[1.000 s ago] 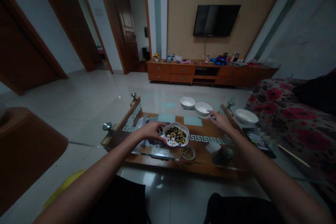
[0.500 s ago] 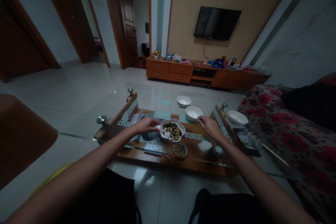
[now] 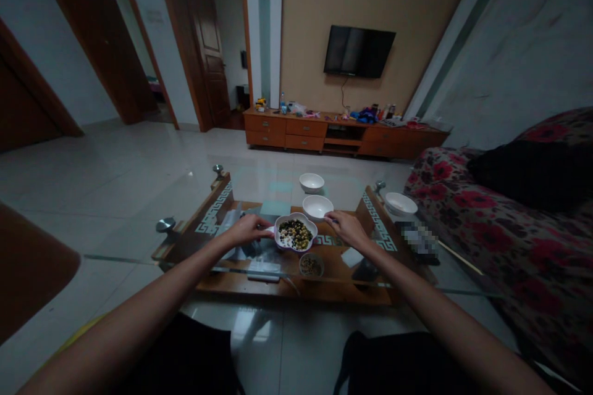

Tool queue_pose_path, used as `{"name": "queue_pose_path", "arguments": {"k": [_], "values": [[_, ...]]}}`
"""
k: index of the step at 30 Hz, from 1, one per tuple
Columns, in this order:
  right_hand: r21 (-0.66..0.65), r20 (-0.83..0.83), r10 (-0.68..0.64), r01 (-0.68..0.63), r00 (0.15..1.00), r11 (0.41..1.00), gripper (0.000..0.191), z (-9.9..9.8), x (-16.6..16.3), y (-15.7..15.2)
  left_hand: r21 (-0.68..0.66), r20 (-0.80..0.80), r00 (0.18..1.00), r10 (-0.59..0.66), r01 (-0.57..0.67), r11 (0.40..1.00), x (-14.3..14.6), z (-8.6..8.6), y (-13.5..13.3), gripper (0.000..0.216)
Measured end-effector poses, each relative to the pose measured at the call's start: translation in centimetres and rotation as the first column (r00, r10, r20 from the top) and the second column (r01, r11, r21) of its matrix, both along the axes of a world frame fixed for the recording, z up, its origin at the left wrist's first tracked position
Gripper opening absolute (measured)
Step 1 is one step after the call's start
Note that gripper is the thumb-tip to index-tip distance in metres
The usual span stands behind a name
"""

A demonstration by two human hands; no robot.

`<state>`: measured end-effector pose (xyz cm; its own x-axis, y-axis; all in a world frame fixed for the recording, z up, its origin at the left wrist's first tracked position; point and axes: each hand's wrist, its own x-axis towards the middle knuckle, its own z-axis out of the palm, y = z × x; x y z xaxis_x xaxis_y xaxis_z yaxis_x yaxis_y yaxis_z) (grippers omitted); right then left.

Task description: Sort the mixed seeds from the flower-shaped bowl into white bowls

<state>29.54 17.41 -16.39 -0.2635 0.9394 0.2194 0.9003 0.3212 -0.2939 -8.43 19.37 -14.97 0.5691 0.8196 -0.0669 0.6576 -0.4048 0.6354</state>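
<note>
A flower-shaped white dish [image 3: 295, 232] full of mixed dark, yellow and white beans sits on the glass coffee table [image 3: 185, 241]. My left hand [image 3: 245, 229] grips its left rim with curled fingers. My right hand [image 3: 345, 227] rests just right of it, its fingertips on the near rim of an empty white bowl [image 3: 317, 205]. A second empty white bowl [image 3: 311, 182] stands farther back. A third white bowl [image 3: 401, 203] sits at the table's right edge.
On the shelf under the glass lie a small bowl of beans [image 3: 311, 265], a white box [image 3: 353, 257] and papers. A floral sofa [image 3: 504, 222] runs along the right. A TV cabinet [image 3: 343, 134] lines the far wall. A brown stool [image 3: 28, 265] stands at left.
My right hand has slid left along the table with the white bowl, which now sits close behind the bean dish. My left hand stays on the dish. The view shifted.
</note>
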Motion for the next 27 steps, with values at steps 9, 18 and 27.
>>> {"name": "queue_pose_path", "arguments": {"k": [9,18,27], "values": [[0.014,0.025,0.031,-0.031,0.999,0.999,0.035,0.7,0.0,-0.3,0.01,-0.014,1.0,0.003,-0.003,1.0,0.0,0.1,-0.1,0.056],[0.041,0.118,0.087,-0.092,0.989,0.995,0.038,0.9,0.7,-0.8,0.02,-0.032,0.999,-0.002,0.003,1.0,0.2,0.5,-0.5,0.055],[0.204,-0.04,0.068,-0.059,0.997,0.977,0.053,1.9,1.2,-0.9,0.366,-0.143,0.988,0.056,0.0,0.931,0.6,2.5,-1.5,0.084]]}}
